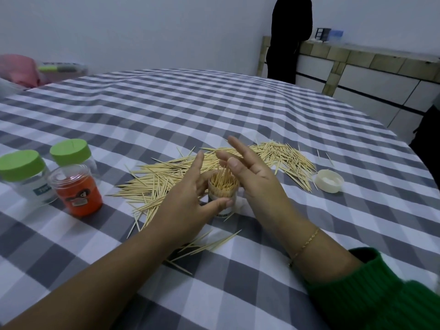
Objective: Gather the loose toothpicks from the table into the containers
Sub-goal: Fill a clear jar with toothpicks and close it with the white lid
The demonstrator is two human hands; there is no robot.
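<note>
**Toothpicks half gathered, both hands at the open container**

The checked surface (214, 103) carries everything. The biggest mass on it is the loose toothpicks (273, 156), a broad band lying flat just behind the small clear container (222, 194) and spreading to both sides of it, with a thinner scatter in front of the container, toward the person. Most of the sticks lie with their long axis running roughly side to side across the view.

The left hand (188, 198) holds the container, thumb hooked across its front wall and fingers reaching round the back. The right hand (250, 172) is released, fingers spread, hovering beside the container's open top and holding nothing that can be seen. The container stands upright, already packed with sticks on end.

The pile lies just beyond the right hand, so that free hand looks best placed to pinch the next bunch.

Left of the container stand three closed jars (76, 189); right of it lies a white lid (329, 181).
</note>
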